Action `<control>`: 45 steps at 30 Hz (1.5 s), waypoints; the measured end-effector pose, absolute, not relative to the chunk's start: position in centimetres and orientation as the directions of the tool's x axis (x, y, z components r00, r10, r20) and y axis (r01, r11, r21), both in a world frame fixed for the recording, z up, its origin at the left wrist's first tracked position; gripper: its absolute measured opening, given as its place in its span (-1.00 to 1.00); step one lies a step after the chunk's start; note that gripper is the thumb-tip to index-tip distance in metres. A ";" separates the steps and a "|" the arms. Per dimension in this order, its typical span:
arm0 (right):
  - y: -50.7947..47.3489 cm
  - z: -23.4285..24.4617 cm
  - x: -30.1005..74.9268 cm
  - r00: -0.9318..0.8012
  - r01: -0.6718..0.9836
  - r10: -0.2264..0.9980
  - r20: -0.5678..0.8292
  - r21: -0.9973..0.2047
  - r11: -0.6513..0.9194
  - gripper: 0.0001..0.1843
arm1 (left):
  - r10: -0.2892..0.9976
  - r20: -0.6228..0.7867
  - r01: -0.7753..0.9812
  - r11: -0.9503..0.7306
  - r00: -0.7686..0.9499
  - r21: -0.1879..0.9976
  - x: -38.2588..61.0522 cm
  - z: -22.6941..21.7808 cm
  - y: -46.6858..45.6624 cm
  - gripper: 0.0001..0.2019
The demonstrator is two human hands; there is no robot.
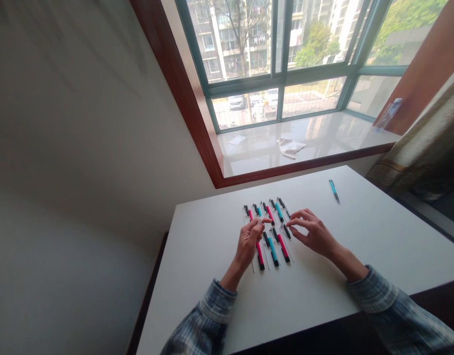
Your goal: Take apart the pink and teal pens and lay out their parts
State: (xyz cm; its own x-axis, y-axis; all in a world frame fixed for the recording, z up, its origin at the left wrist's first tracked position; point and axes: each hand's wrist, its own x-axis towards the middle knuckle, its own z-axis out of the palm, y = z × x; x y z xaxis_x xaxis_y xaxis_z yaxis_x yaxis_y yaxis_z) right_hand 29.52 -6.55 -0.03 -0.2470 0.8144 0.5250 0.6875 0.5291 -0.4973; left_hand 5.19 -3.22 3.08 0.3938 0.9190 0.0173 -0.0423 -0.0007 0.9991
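My left hand (250, 240) is closed over the left part of the laid-out pen parts, thumb and fingers pinched; what sits between them is too small to make out. To its right, my right hand (311, 232) hovers with fingers apart, the fingertips close to a short black pen part (287, 231). Two rows of taken-apart pens lie on the white table (197, 246). Among them are a pink barrel (283, 247), a turquoise barrel (273, 251), several black pieces and thin pale refills. My left hand hides some parts.
One whole turquoise pen (333, 191) lies apart at the table's far right. Beyond the table's back edge is a window sill (256, 153) with a white cloth (290, 147) and a plastic bottle (388, 115). A curtain (419, 128) hangs at the right.
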 end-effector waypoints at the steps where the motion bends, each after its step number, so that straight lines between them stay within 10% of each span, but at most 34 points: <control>1: -6.4 0.0 29.6 -0.216 0.691 0.814 0.539 -0.505 0.518 -0.83 | 0.917 0.019 -0.056 0.003 0.399 0.998 5.2 3.1 -3.2 -0.55; 17: 1.7 -3.5 46.4 0.556 0.781 0.804 0.210 -0.462 -0.419 -0.48 | 0.932 0.036 -0.112 0.005 0.361 0.994 5.3 3.0 -3.1 -0.63; 24: 2.0 -1.9 43.3 0.482 0.742 0.851 0.211 -0.614 -0.268 -0.60 | 0.933 0.034 -0.129 0.013 0.359 0.992 5.4 2.8 -2.9 -0.65; 28: 0.8 -0.4 36.8 0.291 0.362 0.908 0.300 -0.914 0.186 -0.61 | 0.937 0.024 -0.122 0.020 0.349 0.992 5.5 3.0 -2.9 -0.65; 32: -1.1 -0.1 30.8 0.007 0.135 0.943 0.332 -0.935 0.328 -0.77 | 0.946 0.006 -0.109 0.031 0.325 0.994 5.6 3.1 -3.0 -0.64; 45: -2.7 -0.1 29.3 -0.214 0.252 0.912 0.349 -0.882 0.397 -0.96 | 0.940 0.012 -0.115 0.029 0.342 0.993 5.8 3.4 -3.0 -0.66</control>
